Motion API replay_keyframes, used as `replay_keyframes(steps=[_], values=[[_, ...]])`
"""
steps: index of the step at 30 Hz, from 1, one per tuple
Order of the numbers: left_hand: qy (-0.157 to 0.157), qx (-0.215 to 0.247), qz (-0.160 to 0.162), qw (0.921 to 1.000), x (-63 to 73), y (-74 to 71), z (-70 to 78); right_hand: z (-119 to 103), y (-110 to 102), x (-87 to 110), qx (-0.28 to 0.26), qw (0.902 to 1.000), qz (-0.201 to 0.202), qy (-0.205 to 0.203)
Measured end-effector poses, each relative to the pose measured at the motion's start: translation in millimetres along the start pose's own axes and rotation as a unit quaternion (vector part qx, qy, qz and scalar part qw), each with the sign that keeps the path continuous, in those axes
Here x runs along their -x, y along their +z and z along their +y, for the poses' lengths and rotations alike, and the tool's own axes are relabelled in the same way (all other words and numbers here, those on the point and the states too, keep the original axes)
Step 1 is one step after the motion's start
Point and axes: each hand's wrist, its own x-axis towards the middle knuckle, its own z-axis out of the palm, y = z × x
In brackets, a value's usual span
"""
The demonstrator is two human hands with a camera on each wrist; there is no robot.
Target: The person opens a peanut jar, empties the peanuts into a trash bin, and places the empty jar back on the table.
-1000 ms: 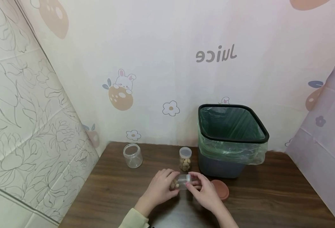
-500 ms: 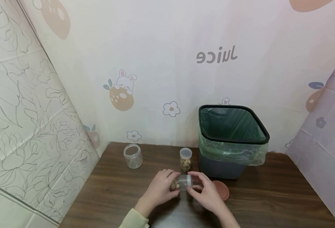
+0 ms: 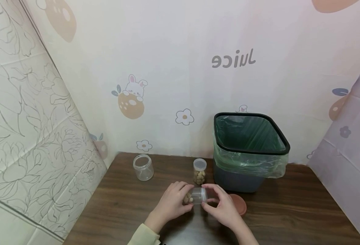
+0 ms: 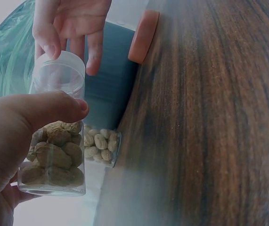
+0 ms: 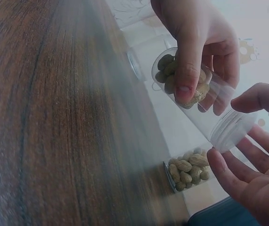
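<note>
A clear plastic jar (image 3: 196,196), part filled with unshelled peanuts (image 4: 54,155), lies tilted on its side above the table. My left hand (image 3: 173,200) grips its body, thumb across the front. At the other end, a translucent lid (image 5: 235,129) is on the jar. My right hand (image 3: 221,206) pinches the lid's rim between thumb and fingertips, the palm apart from it. Behind my hands a second lidded jar (image 3: 199,174) of peanuts stands upright.
A wide clear jar (image 3: 143,169) without a lid stands at the back left. At the back right is a dark bin (image 3: 238,178) with a green liner. A reddish round lid (image 3: 239,205) lies beside my right hand on the wooden table (image 3: 290,211).
My right thumb has shifted slightly toward the near side of the lid's rim. The left hand and the jar have stayed nearly in place.
</note>
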Motion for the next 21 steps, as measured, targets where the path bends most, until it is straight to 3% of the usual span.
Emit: replay_keyframes(steps=[21], values=[[-0.003,0.002,-0.008,1.0000,0.2,-1.6,1.3,1.9,-1.0,-0.3,0.015,0.9999,0.003,-0.001]])
